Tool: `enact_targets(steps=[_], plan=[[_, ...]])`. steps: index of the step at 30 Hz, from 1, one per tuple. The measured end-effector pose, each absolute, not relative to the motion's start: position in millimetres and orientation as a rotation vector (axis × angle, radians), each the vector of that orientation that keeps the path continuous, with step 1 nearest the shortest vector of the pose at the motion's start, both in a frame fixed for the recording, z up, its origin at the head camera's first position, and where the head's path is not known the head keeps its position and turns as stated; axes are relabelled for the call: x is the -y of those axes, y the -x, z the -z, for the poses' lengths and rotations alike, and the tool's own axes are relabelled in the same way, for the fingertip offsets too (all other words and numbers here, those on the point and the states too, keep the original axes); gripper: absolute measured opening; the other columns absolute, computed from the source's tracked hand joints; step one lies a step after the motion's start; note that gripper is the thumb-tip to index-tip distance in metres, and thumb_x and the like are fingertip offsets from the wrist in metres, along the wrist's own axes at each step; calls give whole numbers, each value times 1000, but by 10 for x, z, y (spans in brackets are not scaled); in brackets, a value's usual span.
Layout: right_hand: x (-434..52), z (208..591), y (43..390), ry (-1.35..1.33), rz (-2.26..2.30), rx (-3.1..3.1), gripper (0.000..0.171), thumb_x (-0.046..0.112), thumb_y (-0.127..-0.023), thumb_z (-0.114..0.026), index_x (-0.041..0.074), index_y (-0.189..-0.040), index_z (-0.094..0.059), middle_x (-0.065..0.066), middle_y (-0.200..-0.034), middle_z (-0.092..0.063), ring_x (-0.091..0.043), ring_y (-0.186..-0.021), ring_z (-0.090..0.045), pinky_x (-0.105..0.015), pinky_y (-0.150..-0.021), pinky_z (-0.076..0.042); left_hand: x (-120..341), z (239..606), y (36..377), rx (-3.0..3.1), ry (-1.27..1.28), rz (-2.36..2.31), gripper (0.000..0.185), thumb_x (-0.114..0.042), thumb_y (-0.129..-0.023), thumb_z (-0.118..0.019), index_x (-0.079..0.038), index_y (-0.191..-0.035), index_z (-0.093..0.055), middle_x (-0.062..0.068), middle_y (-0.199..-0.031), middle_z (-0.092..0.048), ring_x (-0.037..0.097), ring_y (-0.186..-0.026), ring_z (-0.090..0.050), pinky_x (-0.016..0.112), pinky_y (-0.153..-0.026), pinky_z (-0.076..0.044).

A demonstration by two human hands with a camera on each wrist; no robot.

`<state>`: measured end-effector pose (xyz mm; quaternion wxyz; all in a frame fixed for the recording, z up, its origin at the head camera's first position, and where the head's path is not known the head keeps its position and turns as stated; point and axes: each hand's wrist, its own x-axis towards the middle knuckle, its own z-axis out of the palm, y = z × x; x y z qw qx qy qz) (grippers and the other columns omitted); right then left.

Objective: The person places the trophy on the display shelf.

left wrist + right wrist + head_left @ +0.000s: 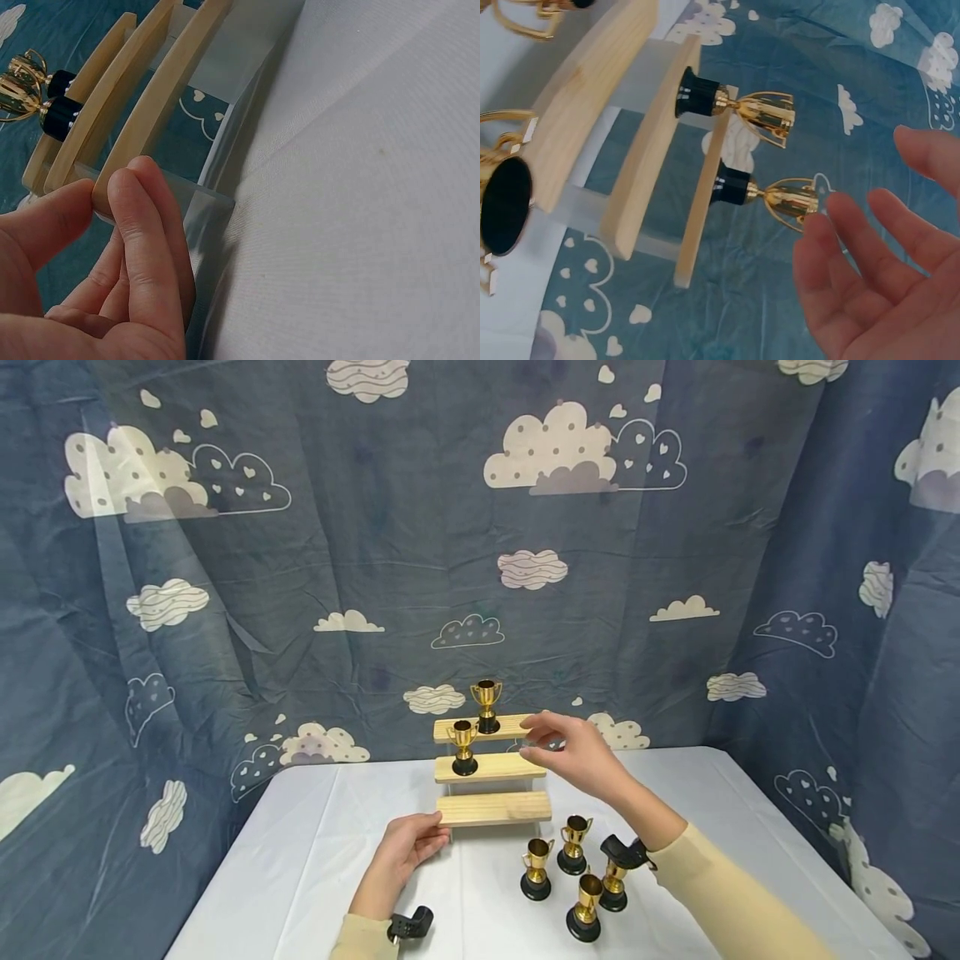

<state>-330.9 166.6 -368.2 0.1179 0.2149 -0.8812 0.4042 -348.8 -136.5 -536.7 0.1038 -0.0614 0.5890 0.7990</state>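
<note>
— Where are your hands right now?

— My left hand (pixel 405 852) pinches the left end of the lowest step of the wooden stand (pixel 492 768); in the left wrist view my fingers (pixel 142 225) and thumb clamp that plank's end. My right hand (pixel 577 752) hangs empty, its fingers spread and relaxed, at the right end of the top step.

— And the trophies?

— Six in all. Two stand on the stand: the top-step trophy (pixel 487 705) lies at about nine o'clock from my right fingers, close by, and the middle-step trophy (pixel 463 747) sits lower, near eight o'clock. Both are upright, long axis vertical. Four loose trophies (pixel 573 877) stand on the white surface (pixel 300 843) at six o'clock from that hand, beside my right forearm.

— Which hand is nearer those four?

— The right one, I'd judge; the left is busy steadying the three-step stand.
</note>
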Motion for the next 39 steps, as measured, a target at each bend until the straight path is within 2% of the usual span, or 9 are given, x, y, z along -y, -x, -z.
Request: enact_targets(steps=[11, 16, 28, 35, 39], plan=[[-1785, 3856, 3223, -735, -1062, 2633, 35, 29, -89, -78, 25, -123, -68, 9, -105, -69, -11, -95, -64, -34, -80, -57, 1372, 5353, 3485, -1733, 185, -2364, 32, -9, -94, -70, 14, -114, -63, 13, -82, -72, 16, -72, -72, 25, -72, -62], [-1820, 3936, 3166, -735, -1041, 2689, 35, 31, -90, -78, 27, -123, -67, 9, -104, -68, -15, -98, -64, -34, -79, -56, 1376, 5350, 3492, -1730, 195, -2355, 33, -10, -94, -70, 15, -115, -62, 12, -81, -72, 16, -72, -72, 25, -72, -62], [-1824, 4074, 3051, -825, -950, 2783, 34, 31, -87, -80, 27, -119, -69, 14, -102, -67, -12, -95, -64, -37, -81, -57, 1375, 5339, 3479, -1731, 172, -2364, 32, -10, -94, -71, 14, -114, -63, 13, -82, -73, 16, -72, -72, 26, -72, -62], [-1838, 4158, 3012, -896, -964, 2812, 35, 29, -88, -79, 21, -120, -69, 8, -108, -69, -16, -97, -64, -35, -80, -56, 1374, 5339, 3470, -1721, 168, -2370, 34, -10, -94, -71, 15, -116, -62, 13, -82, -73, 16, -72, -71, 26, -73, -62], [-1841, 4201, 2983, -924, -982, 2852, 35, 30, -89, -78, 19, -121, -69, 12, -107, -68, -15, -96, -63, -34, -77, -57, 1369, 5348, 3464, -1717, 183, -2364, 32, -9, -93, -71, 14, -114, -63, 13, -82, -73, 16, -72, -72, 27, -74, -62]])
